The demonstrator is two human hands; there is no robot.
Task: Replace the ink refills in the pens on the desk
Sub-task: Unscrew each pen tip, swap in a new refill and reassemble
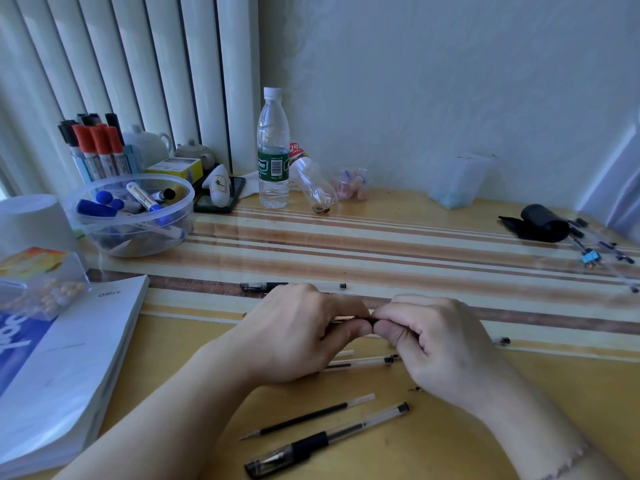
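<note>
My left hand (304,327) and my right hand (429,337) meet at the desk's middle, both closed on one dark pen (356,319), mostly hidden by my fingers. A capped clear pen (325,441) lies nearest me. Just above it rests a loose black ink refill (308,418). Another refill or pen (363,362) pokes out under my hands. A further capped pen (291,286) lies behind my left hand.
A thick book (69,368) sits at the left, a clear bowl of markers (131,216) behind it. A water bottle (273,150) stands at the back. More pens (602,247) and a black pouch (540,223) lie at the far right.
</note>
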